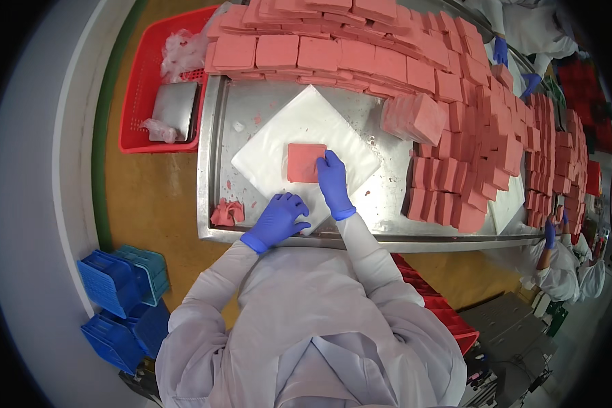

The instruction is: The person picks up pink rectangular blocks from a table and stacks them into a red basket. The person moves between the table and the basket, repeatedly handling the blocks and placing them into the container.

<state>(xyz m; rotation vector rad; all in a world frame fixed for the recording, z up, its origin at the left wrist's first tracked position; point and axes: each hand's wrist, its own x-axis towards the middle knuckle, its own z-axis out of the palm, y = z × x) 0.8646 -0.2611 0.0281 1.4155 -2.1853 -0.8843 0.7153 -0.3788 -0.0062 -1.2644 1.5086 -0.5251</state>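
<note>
A square pink slab (304,162), perhaps pressed meat, lies on a diamond-turned stack of white sheets (280,137). My right hand (332,178), in a blue glove, pinches the slab at its right edge, thumb lying over the top. Close to the near corner of the sheets, my gloved left hand (280,217) has its thumb and fingers apart and nothing visible in it. Beneath everything is a stainless steel table (382,214) with a raised rim. A small leaning group of slabs (413,118) stands to the right of the sheets.
Tall rows of pink slabs (316,53) line the table's far side and right. Pink scraps (228,211) lie at left. A red crate (132,122) holds plastic film and a metal plate (171,109). Blue baskets (109,280) sit on the floor. Co-workers' gloved hands (501,50) show at right.
</note>
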